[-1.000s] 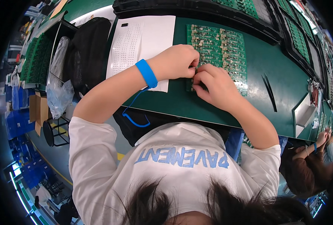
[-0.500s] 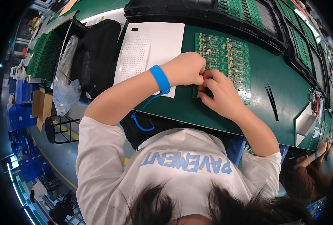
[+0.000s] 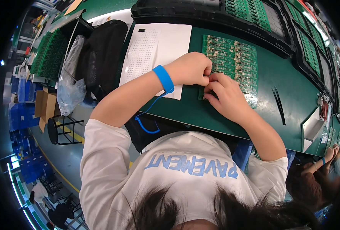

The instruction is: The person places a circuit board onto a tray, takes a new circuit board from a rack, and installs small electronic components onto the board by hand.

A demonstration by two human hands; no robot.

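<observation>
A green circuit board panel (image 3: 235,57) with rows of small parts lies on the green mat (image 3: 285,80). Both my hands meet at its near left edge. My left hand (image 3: 189,69) is curled, with its fingertips pinched on the panel's edge, and a blue wrist strap (image 3: 163,78) with a coiled blue cord (image 3: 145,122) is on that wrist. My right hand (image 3: 225,97) rests on the panel's near corner, its fingers bent and touching the left fingertips. What sits between the fingertips is hidden.
A white printed sheet (image 3: 154,50) lies left of the panel, under my left forearm. Black tweezers (image 3: 279,105) lie to the right, beside a white box (image 3: 312,128). Black trays (image 3: 216,17) holding green boards line the far edge. A black bag (image 3: 101,57), a plastic bag (image 3: 70,88) and a stool (image 3: 59,130) stand at left. Another person's hands (image 3: 327,157) are at lower right.
Both hands stay pinched at the same corner of the panel, with small finger shifts. The view has drifted slightly.
</observation>
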